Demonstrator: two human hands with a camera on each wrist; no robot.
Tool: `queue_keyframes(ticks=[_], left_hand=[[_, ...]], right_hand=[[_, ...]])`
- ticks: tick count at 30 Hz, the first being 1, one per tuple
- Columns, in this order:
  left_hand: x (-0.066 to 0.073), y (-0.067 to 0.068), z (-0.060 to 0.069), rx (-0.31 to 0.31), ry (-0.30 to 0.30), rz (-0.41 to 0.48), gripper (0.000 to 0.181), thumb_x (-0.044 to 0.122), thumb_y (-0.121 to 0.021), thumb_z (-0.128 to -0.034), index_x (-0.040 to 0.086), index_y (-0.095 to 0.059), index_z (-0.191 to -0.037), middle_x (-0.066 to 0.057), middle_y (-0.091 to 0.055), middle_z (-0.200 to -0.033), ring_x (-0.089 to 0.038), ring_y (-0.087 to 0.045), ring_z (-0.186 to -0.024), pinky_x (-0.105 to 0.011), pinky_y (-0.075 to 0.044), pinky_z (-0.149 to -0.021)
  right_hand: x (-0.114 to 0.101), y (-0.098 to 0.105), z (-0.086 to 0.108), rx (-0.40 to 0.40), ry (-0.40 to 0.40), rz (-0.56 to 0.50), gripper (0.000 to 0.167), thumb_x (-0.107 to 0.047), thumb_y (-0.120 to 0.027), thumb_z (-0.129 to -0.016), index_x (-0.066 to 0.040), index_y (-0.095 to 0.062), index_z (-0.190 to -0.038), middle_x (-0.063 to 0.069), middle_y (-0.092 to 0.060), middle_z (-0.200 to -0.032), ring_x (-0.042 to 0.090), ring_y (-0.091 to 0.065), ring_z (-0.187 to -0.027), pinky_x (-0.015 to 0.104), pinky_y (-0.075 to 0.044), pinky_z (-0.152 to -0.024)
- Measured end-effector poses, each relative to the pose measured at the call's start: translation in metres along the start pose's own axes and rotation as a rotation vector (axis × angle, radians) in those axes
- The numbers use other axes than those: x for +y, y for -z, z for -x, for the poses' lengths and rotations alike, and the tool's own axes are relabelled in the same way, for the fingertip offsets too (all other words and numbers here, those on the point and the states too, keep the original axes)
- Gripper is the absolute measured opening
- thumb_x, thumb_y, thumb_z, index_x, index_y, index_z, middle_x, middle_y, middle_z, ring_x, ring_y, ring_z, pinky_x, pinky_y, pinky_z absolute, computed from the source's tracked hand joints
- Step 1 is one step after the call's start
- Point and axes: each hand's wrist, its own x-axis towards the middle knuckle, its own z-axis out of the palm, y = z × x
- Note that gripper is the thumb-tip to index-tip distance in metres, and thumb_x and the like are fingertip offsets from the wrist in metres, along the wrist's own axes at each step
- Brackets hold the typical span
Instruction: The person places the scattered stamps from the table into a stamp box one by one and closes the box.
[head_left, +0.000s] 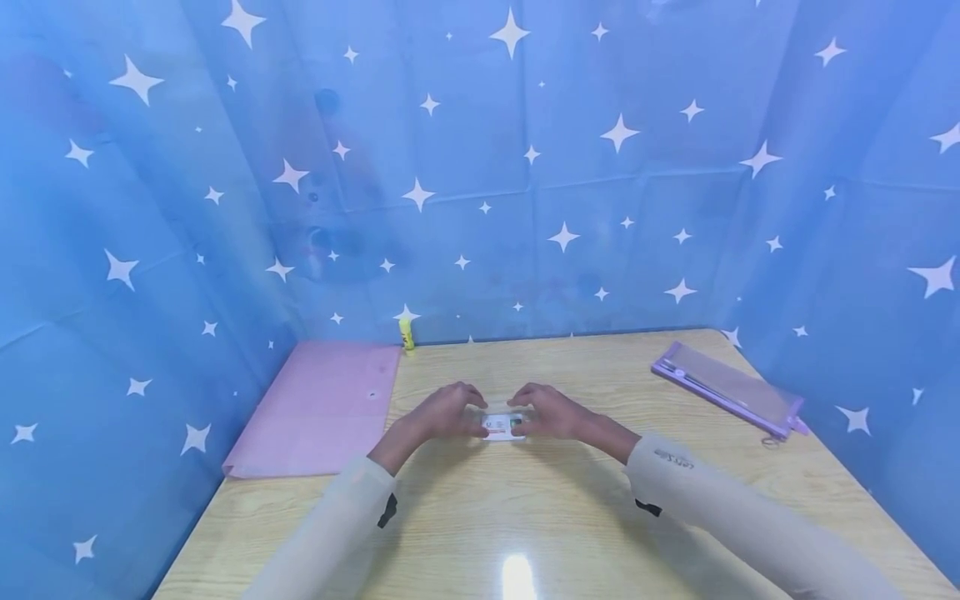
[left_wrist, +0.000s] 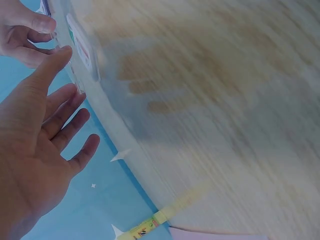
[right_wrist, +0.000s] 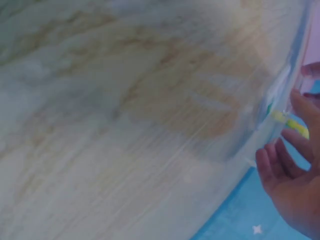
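A small flat clear plastic case [head_left: 498, 426] with a white label, printed in red and green, is at the middle of the table between both hands. At its left end, my left hand [head_left: 447, 411] holds it between thumb and forefinger. My right hand [head_left: 552, 412] grips the opposite end in the same way. In the left wrist view, the labelled face of the case [left_wrist: 84, 49] is beside the left thumb, and the other left fingers are spread loosely. Most of the case is hidden or edge-on in the right wrist view.
A pink folder [head_left: 322, 408] lies on the left of the wooden table [head_left: 465, 525]. By the back edge stands a yellow glue stick [head_left: 407, 333]. On the right is a purple zip pouch [head_left: 727, 387] with pens inside. Blue star-printed curtains [head_left: 480, 167] enclose the table.
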Motion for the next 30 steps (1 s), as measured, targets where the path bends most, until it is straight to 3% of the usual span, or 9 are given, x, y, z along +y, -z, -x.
queue_keyframes(ticks=[12, 19, 30], left_hand=[[-0.001, -0.009, 0.000, -0.002, -0.023, -0.024, 0.049, 0.036, -0.089, -0.0820, 0.008, -0.076, -0.121, -0.009, -0.071, -0.127, -0.025, -0.066, -0.115, -0.041, -0.052, -0.102], [-0.003, -0.012, 0.001, -0.032, -0.107, -0.050, 0.035, 0.031, -0.088, -0.0844, 0.010, -0.079, -0.111, -0.004, -0.075, -0.111, -0.020, -0.068, -0.099, -0.032, -0.055, -0.089], [-0.003, -0.012, 0.000, -0.022, -0.095, -0.032, 0.036, 0.032, -0.088, -0.0841, 0.011, -0.079, -0.112, -0.003, -0.075, -0.111, -0.015, -0.065, -0.095, -0.030, -0.054, -0.086]], right_hand=[[0.004, -0.010, 0.004, 0.001, 0.034, 0.029, 0.049, -0.018, -0.084, -0.088, 0.007, -0.069, -0.127, 0.021, -0.069, -0.122, 0.035, -0.064, -0.112, 0.044, -0.056, -0.090], [0.005, -0.013, 0.004, -0.024, 0.013, 0.029, 0.049, -0.019, -0.084, -0.089, 0.006, -0.069, -0.128, 0.021, -0.067, -0.124, 0.032, -0.064, -0.107, 0.031, -0.055, -0.078], [0.006, -0.011, 0.005, -0.027, 0.014, 0.021, 0.049, -0.020, -0.085, -0.088, 0.005, -0.069, -0.127, 0.021, -0.067, -0.123, 0.031, -0.064, -0.106, 0.029, -0.053, -0.077]])
